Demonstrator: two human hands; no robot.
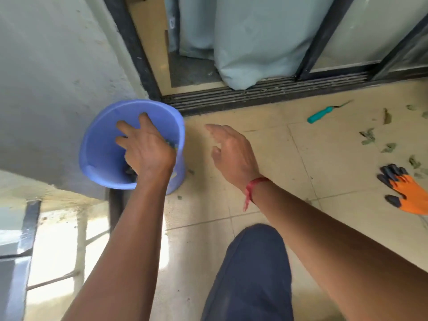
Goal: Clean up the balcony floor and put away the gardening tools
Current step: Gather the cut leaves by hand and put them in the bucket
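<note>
Grey wall (58, 77) along the floor's (301, 181) left edge. Dark sliding-door track (266, 93) runs the far edge, debris in its grooves. Pale blue-grey curtain (254, 42) hangs down onto it, dark mat (190, 70) indoors just left. Dark railing (23, 239) at near-left corner.

Bucket (99, 144) periwinkle blue; trowel handle (319, 115) teal; glove (407, 193) orange with black fingertips; floor tiles (278, 158) cream; wrist thread (251, 188) red.

The tiled floor (324, 158) is strewn with leaves (368, 136) at the right. A bucket (102, 144), a teal-handled tool (320, 115) and a glove (404, 188) are set on it.
</note>
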